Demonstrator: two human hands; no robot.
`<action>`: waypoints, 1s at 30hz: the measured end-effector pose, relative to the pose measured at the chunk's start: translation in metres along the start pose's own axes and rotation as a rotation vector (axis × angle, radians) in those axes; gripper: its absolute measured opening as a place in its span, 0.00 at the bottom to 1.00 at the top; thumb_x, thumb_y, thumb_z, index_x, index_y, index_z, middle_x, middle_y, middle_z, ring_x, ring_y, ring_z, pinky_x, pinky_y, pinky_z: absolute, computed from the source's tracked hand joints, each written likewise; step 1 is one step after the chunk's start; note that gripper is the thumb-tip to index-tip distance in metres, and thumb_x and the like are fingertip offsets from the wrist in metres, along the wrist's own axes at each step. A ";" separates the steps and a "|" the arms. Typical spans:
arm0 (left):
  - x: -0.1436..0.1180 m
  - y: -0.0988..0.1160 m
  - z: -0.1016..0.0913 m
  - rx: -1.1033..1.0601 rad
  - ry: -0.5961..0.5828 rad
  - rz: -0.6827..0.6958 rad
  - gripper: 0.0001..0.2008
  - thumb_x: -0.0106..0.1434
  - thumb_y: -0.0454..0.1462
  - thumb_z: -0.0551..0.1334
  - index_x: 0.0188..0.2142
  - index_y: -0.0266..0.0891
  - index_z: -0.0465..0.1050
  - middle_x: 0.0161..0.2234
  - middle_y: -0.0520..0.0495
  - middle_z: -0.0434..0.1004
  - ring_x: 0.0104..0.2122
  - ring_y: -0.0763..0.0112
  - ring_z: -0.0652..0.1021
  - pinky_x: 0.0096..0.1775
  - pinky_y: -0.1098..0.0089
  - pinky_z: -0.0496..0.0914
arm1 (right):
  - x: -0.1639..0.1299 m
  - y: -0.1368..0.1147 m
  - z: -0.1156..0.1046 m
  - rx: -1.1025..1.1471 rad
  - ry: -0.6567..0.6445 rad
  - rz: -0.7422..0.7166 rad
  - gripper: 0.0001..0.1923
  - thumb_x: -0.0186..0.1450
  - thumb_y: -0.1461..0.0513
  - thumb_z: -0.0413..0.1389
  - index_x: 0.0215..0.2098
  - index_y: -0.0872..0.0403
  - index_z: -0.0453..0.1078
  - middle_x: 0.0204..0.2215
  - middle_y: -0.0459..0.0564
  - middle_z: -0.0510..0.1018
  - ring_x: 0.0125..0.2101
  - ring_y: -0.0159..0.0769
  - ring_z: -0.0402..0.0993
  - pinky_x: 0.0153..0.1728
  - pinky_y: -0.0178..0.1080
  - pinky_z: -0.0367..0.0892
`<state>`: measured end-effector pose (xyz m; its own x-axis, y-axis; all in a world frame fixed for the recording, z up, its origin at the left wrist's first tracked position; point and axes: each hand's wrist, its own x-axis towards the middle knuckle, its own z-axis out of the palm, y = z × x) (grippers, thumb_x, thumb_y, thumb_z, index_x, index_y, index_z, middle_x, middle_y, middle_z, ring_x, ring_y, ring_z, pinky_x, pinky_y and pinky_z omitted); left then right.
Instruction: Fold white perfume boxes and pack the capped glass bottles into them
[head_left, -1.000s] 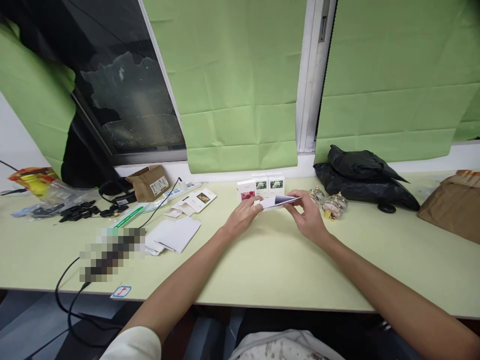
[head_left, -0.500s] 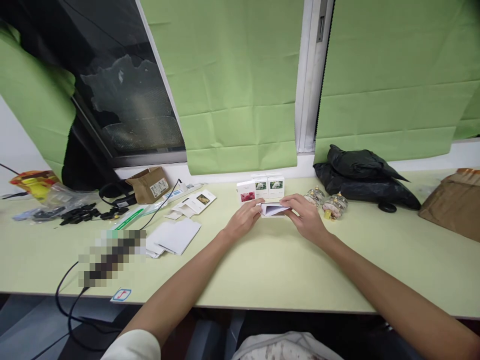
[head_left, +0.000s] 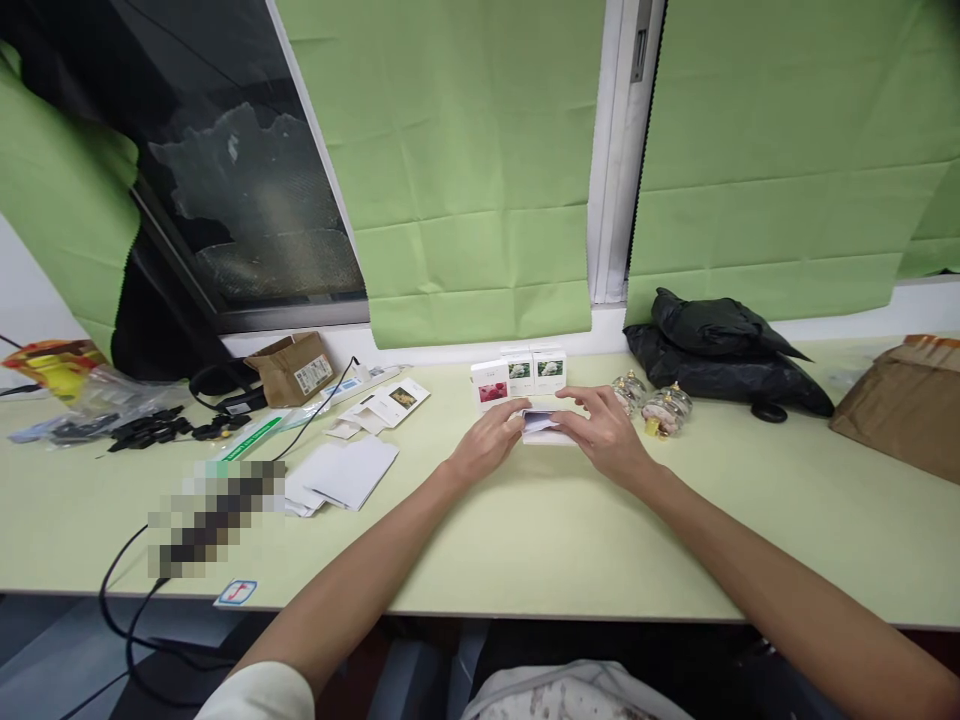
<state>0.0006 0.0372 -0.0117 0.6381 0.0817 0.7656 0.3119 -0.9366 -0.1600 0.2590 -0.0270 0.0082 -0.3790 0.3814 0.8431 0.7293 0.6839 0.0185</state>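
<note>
While both hands meet at the middle of the pale green table (head_left: 525, 540), the left hand (head_left: 487, 447) and the right hand (head_left: 604, 435) pinch a small white folded card (head_left: 541, 426) between closed fingers. It lies low on the table, just in front of three small boxes (head_left: 519, 374).

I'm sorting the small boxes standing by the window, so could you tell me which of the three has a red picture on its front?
The leftmost box, just beyond the left hand. The other two boxes show white-and-green pictures.
</note>
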 end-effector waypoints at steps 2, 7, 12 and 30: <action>0.001 0.000 -0.001 0.030 -0.016 0.001 0.14 0.76 0.29 0.51 0.58 0.44 0.61 0.60 0.34 0.71 0.62 0.60 0.75 0.54 0.54 0.78 | 0.000 0.002 0.000 0.001 -0.028 -0.010 0.06 0.73 0.60 0.59 0.44 0.44 0.79 0.60 0.51 0.76 0.50 0.51 0.68 0.50 0.56 0.72; 0.004 0.004 -0.003 0.120 -0.068 -0.030 0.17 0.75 0.29 0.50 0.59 0.41 0.65 0.56 0.35 0.73 0.57 0.59 0.78 0.50 0.58 0.79 | 0.000 0.004 0.000 0.010 -0.102 -0.024 0.06 0.73 0.56 0.60 0.42 0.47 0.79 0.62 0.53 0.76 0.57 0.55 0.67 0.54 0.61 0.71; 0.004 0.006 -0.007 0.121 -0.094 -0.063 0.18 0.75 0.31 0.54 0.62 0.39 0.63 0.54 0.35 0.75 0.54 0.58 0.80 0.48 0.61 0.79 | 0.001 0.002 -0.003 0.086 -0.121 0.010 0.08 0.71 0.54 0.62 0.39 0.47 0.80 0.60 0.53 0.76 0.59 0.56 0.66 0.54 0.62 0.71; 0.003 0.002 -0.002 0.155 -0.001 -0.018 0.10 0.71 0.27 0.54 0.48 0.39 0.67 0.51 0.37 0.76 0.48 0.62 0.81 0.38 0.66 0.80 | -0.002 -0.001 -0.010 0.155 0.013 0.000 0.15 0.70 0.53 0.62 0.54 0.45 0.77 0.56 0.57 0.77 0.51 0.53 0.72 0.53 0.58 0.72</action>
<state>0.0013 0.0348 -0.0088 0.6319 0.0981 0.7688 0.4279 -0.8712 -0.2405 0.2643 -0.0348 0.0123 -0.3714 0.3738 0.8499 0.6323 0.7722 -0.0633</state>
